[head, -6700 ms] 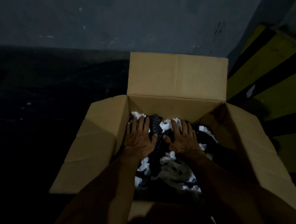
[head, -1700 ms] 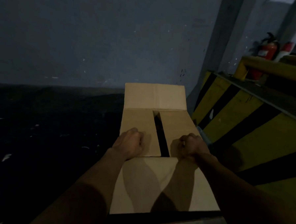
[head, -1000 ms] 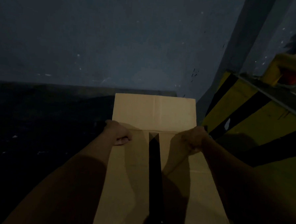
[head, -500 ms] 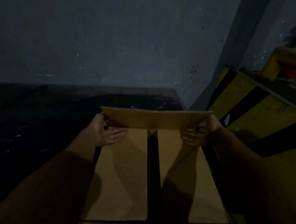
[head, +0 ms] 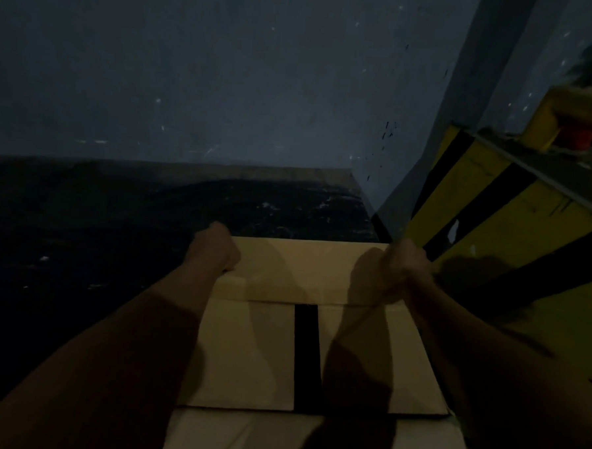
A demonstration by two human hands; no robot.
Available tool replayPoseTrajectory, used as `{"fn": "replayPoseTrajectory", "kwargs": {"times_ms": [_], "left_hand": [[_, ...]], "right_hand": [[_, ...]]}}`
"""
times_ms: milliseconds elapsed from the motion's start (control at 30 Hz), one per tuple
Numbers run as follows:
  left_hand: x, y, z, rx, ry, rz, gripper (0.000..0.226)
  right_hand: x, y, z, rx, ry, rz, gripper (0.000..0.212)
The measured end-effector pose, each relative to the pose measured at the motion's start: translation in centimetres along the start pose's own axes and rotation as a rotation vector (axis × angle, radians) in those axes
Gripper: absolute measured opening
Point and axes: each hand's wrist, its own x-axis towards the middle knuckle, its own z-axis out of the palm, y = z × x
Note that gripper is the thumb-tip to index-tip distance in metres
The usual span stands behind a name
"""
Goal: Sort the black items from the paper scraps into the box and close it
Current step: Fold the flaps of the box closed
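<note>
A brown cardboard box sits on a dark floor in the lower middle of the head view, near the corner of a grey wall and just beside a yellow-and-black striped barrier on its right. Its far flap is folded down over the far ends of the two side flaps, which lie flat with a narrow dark gap between them. The near flap shows past their near edge, not folded over them. The left hand is at the far flap's left end and the right hand at its right end. Each hand's fingers are curled and grip the flap's edge, with the knuckles up. Both forearms reach across the box top and cast shadows on it. A blurred red object stands behind the barrier.
</note>
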Motion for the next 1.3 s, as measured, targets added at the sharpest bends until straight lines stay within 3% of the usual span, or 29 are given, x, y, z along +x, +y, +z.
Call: {"fn": "replayPoseTrajectory", "kwargs": {"times_ms": [67,133,233,367,500,833,1000,1167,1300], "left_hand": [[-1.1,0.9,1.6,0.076,0.046,0.154,0.021],[-2.1,1.1,3.8,0.169,0.102,0.265,0.028],[-4.1,0.3,6.2,0.392,0.245,0.401,0.039],[-7.7,-1.8,7.1,0.283,0.148,0.508,0.049],[-11.2,-3.7,6.4,0.309,0.153,0.652,0.053],[-22.5,-9.1,3.9,0.331,-0.072,0.741,0.065],[-26.9,-12.1,4.0,0.407,-0.206,0.726,0.103],[-28.8,-14.2,6.2,0.671,-0.095,0.807,0.131],[-29.3,-14.3,7.0,0.771,0.058,0.906,0.111]], "right_hand": [[-1.9,-0.4,1.5,-0.192,0.054,-0.139,0.013],[-4.4,-0.4,2.1,-0.396,0.007,-0.268,0.030],[-6.8,-0.7,1.9,-0.465,-0.025,-0.361,0.036],[-9.9,0.1,1.4,-0.487,-0.141,-0.429,0.036],[-13.7,0.5,0.9,-0.430,-0.098,-0.470,0.036],[-25.9,1.9,-1.2,-0.352,-0.218,-0.509,0.051],[-30.3,3.6,-2.7,-0.387,-0.369,-0.546,0.062],[-33.5,6.0,-2.3,-0.611,-0.385,-0.584,0.102],[-34.7,6.5,-2.5,-0.762,-0.337,-0.614,0.103]]}}
